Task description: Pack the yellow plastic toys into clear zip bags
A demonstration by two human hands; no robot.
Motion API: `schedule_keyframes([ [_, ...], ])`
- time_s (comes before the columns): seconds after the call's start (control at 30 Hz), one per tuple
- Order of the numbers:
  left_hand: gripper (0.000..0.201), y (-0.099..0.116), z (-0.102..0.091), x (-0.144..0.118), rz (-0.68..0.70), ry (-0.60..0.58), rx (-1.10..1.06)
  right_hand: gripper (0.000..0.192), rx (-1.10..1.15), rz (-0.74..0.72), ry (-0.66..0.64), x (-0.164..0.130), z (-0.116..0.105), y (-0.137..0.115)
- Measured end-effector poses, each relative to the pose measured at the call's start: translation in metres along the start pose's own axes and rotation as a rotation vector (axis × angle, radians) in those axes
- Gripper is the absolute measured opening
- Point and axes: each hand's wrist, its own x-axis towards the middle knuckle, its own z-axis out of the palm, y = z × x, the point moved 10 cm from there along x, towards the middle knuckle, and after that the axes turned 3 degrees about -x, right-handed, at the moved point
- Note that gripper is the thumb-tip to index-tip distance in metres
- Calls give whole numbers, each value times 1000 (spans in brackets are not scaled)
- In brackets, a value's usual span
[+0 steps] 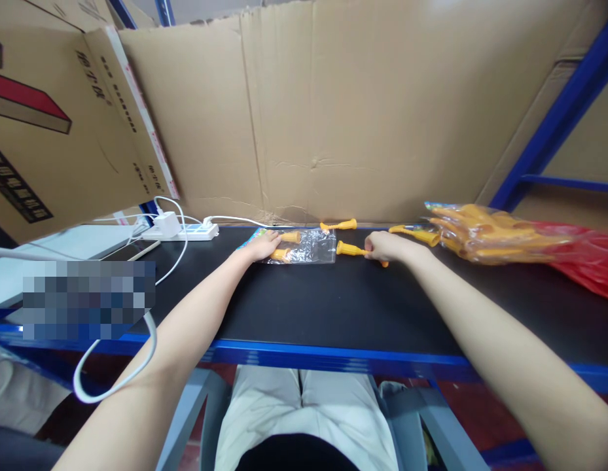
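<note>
Left hand [262, 247] presses flat, open, on the clear plastic bag [304, 246]; right hand [385, 247] pinches a yellow plastic peg [350, 249] on the black tabletop [333, 307].

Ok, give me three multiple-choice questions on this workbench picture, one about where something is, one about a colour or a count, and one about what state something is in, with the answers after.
1. Where does the left hand rest?
A. On the clear plastic bag
B. On the white power strip
C. On the red bag

2. What colour are the small plastic pieces on the black table?
A. Green
B. Orange-yellow
C. White

3. What is the right hand doing?
A. Hanging clear above the table
B. Gripping an orange-yellow piece on the table
C. Holding the cardboard wall

Answers: 1 A, the fingers lie on the bag's left end. 2 B, every loose piece shows orange-yellow. 3 B, the fingers close round one end of a piece beside the bag.
</note>
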Motion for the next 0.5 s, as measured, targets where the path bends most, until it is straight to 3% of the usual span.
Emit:
schedule_keyframes([
  [0.1, 55, 4, 0, 3, 20, 18, 0, 16, -41, -5, 5, 1, -3, 3],
  [0.27, 54, 12, 2, 5, 28, 20, -15, 16, 65, -37, 161, 1, -24, 7],
  [0.37, 54, 16, 3, 6, 22, 10, -32, 15, 166, -149, 196, -7, -33, -9],
  [0.5, 53, 29, 7, 5, 39, -24, -28, 12, 237, -305, 150, -16, -30, -40],
])
